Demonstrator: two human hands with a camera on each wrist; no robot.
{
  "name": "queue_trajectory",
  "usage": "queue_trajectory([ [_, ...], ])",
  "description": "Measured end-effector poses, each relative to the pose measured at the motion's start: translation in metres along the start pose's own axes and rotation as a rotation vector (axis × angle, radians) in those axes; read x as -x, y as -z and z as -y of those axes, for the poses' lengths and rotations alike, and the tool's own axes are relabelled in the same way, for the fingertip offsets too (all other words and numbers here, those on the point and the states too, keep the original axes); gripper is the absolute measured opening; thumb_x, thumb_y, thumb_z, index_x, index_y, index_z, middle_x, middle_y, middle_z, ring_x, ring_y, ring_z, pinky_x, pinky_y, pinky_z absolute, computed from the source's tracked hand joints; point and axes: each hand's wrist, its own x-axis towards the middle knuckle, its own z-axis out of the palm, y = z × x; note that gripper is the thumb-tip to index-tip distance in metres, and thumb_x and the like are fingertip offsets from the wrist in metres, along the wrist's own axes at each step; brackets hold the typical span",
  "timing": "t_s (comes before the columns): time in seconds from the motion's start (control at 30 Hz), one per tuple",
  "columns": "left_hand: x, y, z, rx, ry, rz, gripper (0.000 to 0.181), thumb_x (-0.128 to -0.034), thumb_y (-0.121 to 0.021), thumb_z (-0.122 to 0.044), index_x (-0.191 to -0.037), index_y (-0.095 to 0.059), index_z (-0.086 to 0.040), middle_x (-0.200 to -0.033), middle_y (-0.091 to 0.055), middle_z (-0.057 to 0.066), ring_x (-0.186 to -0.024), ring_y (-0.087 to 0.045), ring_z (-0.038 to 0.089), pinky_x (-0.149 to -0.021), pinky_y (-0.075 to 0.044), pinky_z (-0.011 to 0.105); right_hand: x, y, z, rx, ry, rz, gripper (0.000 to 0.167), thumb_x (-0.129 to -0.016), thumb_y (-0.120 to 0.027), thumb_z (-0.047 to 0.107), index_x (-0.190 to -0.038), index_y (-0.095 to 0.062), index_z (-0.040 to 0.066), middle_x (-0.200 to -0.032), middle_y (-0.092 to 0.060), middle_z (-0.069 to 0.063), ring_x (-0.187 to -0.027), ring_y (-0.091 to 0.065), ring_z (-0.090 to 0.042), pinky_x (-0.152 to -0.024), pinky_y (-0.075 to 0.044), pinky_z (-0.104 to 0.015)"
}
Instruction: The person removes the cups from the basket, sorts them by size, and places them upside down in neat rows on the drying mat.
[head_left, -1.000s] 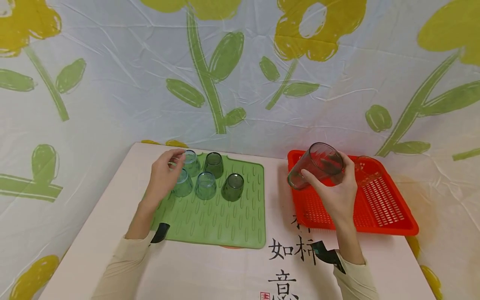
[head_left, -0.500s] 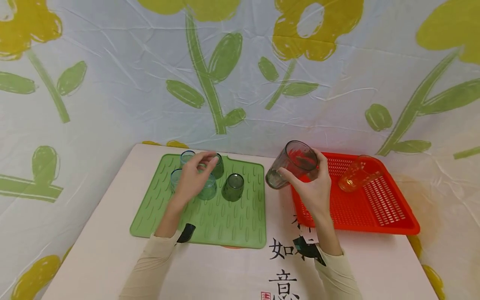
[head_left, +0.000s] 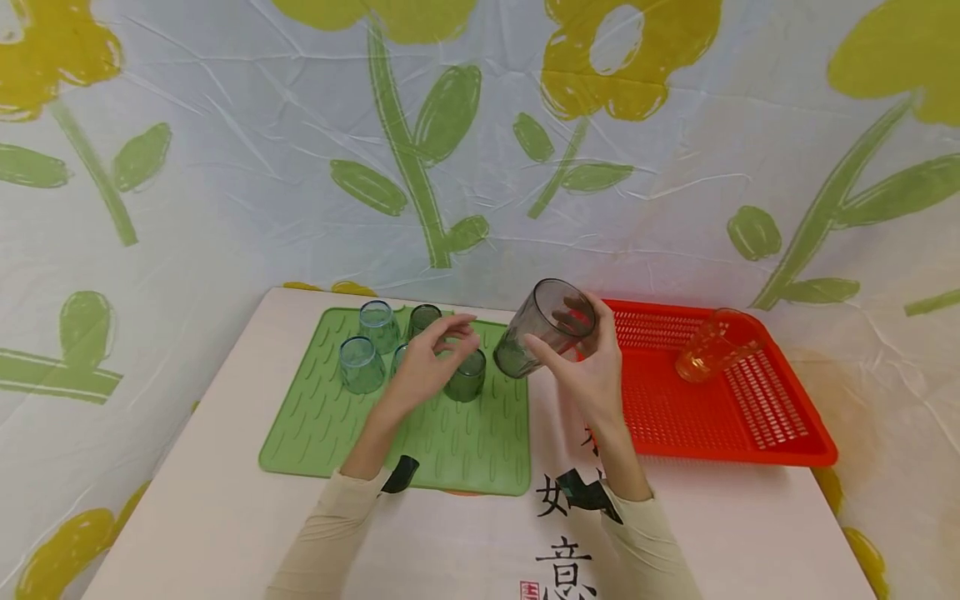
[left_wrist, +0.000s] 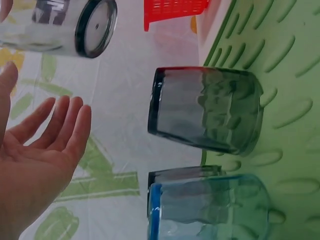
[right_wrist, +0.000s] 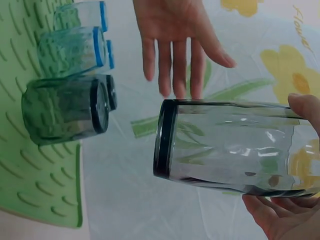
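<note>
My right hand (head_left: 596, 375) grips a tall grey glass tumbler (head_left: 517, 342) by one end, thumb on the near side. The tumbler is tilted above the right part of the green drying mat (head_left: 472, 450), its thick dark end pointing left. My left hand (head_left: 427, 367) hovers over the mat, holding nothing. In the right wrist view its straight fingers are near the tumbler's dark end; contact cannot be told. Below it are a small grey glass (head_left: 467, 383) and a partly hidden blue glass. Two more blue glasses (head_left: 362, 367) and another grey glass (head_left: 424, 315) stand behind and left.
At the right, a red plastic basket (head_left: 795, 446) holds a clear glass (head_left: 712, 346) leaning inside it. The table cover (head_left: 465, 550) carries black written characters. A flower-printed cloth (head_left: 300, 242) hangs behind the table.
My right hand has carried the grey tumbler left, from over the basket to the mat's right edge. My left hand has moved right across the small glasses towards it.
</note>
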Motion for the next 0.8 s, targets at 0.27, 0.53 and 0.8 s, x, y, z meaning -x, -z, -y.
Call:
queue_trajectory([
  [0.27, 0.000, -0.011, 0.005, 0.002, 0.050, 0.175, 0.076, -0.0912, -0.082, -0.028, -0.156, -0.043, -0.017, -0.148, -0.051, 0.004, -0.136, -0.049, 0.022, -0.112, -0.042, 0.046, -0.003, -0.010, -0.020, -0.114, 0.010, 0.059, 0.087, -0.081, -0.082, -0.009, -0.153, -0.037, 0.012, -0.141, -0.052, -0.012, -0.126, -0.057, -0.033, -0.102, -0.050, -0.030],
  [0.53, 0.002, -0.014, 0.006, 0.020, 0.110, 0.206, 0.085, -0.0873, -0.086, -0.025, -0.158, -0.038, -0.021, -0.155, -0.045, 0.003, -0.140, -0.047, 0.023, -0.112, -0.041, 0.049, -0.004, -0.014, -0.021, -0.137, 0.001, 0.112, 0.084, -0.085, -0.079, -0.004, -0.155, -0.035, 0.014, -0.142, -0.050, -0.015, -0.126, -0.057, -0.031, -0.099, -0.052, -0.030],
  [0.8, 0.007, -0.010, 0.010, 0.076, 0.086, 0.159, 0.076, -0.0889, -0.084, -0.024, -0.154, -0.045, -0.028, -0.150, -0.048, 0.001, -0.128, -0.055, 0.023, -0.103, -0.048, 0.051, -0.007, 0.007, -0.016, 0.020, -0.106, 0.226, 0.090, -0.090, -0.076, 0.004, -0.161, -0.030, 0.033, -0.145, -0.047, -0.010, -0.122, -0.054, -0.026, -0.092, -0.053, -0.028],
])
